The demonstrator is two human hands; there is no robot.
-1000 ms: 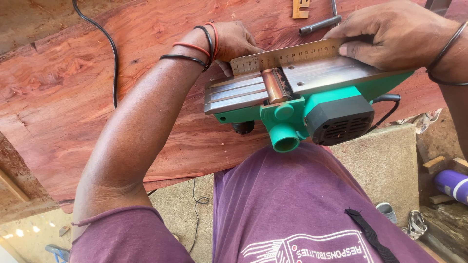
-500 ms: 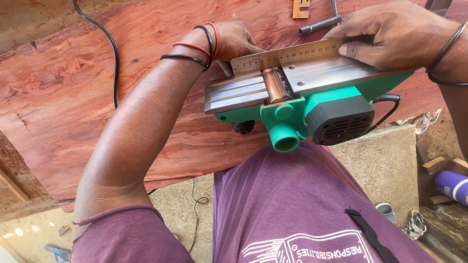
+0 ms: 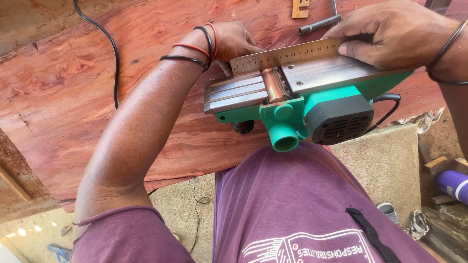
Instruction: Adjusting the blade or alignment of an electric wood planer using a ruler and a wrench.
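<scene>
The planer (image 3: 312, 104) lies upside down on the red slab (image 3: 97, 97), its metal sole facing up and its green body toward the person's lap. A steel ruler (image 3: 285, 56) stands on edge along the far side of the sole, bridging the cutter drum (image 3: 274, 85). The right hand (image 3: 390, 31) has its fingers closed on the ruler's right end, thumb pressing it down onto the rear sole. The left hand (image 3: 234, 41) reaches to the ruler's left end; its fingers are hidden behind the wrist, so I cannot tell whether they grip it.

To do this check well, it seems best to keep the ruler flat on the rear sole, with steady pressure and no rocking, and look for light under the edge at the drum. The black cord (image 3: 114, 68) trails across the slab at left; a socket wrench (image 3: 319, 24) lies at the far side.
</scene>
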